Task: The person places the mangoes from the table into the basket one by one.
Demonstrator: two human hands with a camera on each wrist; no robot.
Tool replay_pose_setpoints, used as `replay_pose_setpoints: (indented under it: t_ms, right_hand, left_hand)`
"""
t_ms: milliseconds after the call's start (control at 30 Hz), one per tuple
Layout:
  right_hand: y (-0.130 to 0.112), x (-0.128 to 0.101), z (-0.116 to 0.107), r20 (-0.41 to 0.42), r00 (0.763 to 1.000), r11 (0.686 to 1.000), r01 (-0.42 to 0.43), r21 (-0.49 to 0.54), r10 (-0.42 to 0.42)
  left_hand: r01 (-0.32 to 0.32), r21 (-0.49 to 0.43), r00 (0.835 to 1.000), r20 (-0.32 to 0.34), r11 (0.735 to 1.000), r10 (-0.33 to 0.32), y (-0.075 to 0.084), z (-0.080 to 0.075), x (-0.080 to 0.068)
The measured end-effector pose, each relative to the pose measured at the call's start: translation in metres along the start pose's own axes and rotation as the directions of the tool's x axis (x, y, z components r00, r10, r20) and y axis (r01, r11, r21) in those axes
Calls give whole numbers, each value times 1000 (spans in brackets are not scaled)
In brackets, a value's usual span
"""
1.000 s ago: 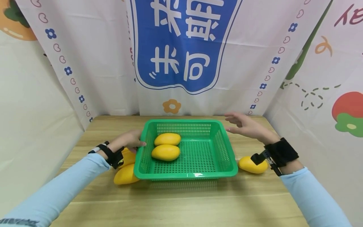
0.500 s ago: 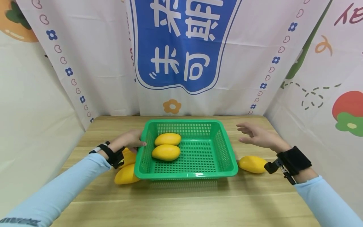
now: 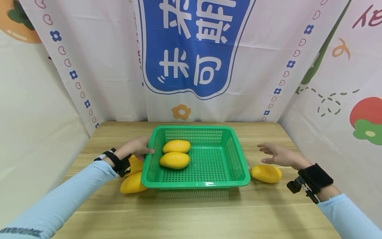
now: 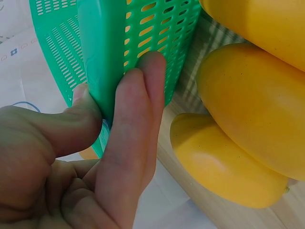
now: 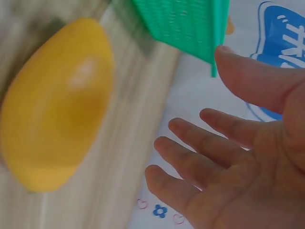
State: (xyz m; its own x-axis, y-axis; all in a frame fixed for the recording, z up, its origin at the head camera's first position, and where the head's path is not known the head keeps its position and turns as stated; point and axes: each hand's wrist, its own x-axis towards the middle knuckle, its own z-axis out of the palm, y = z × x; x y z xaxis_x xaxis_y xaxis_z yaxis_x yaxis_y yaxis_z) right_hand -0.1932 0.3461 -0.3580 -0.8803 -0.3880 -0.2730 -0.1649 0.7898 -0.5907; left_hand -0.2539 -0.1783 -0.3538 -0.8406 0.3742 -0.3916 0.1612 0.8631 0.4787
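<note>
A green plastic basket stands mid-table with two yellow mangoes lying in its left half. My left hand pinches the basket's left rim, thumb on the inside and fingers against the outer wall, as the left wrist view shows. Beside and below that hand lie several more mangoes, partly hidden by the hand and basket in the head view. On the right, a single mango rests on the table close to the basket. Above and behind it hovers my right hand, fingers spread, touching nothing.
The wooden table ends at a white printed cloth hanging behind it. Similar cloths stand close along the left and right sides.
My right hand has moved away from the basket's right rim, rightward and down toward the lone mango. The left hand keeps its hold on the rim, and the basket stays put.
</note>
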Motion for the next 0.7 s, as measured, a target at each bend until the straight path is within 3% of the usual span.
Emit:
replay_pose_setpoints:
  t_ms: [233,400,700]
  right_hand:
    - [24,-5,12,89,996,1000,5,-12,-4]
    - [35,-7,16,121,992,993,36,-114,-22]
    - [46,-4,19,148,985,982,-62,-177,88]
  left_hand:
    - [0,-4,1000,-8,1000,0,2,1,-2]
    - [9,-26,1000,-4,1000,-9,1,2,-2]
    - [1,-20,1000,1,1000,-1,0,2,-3]
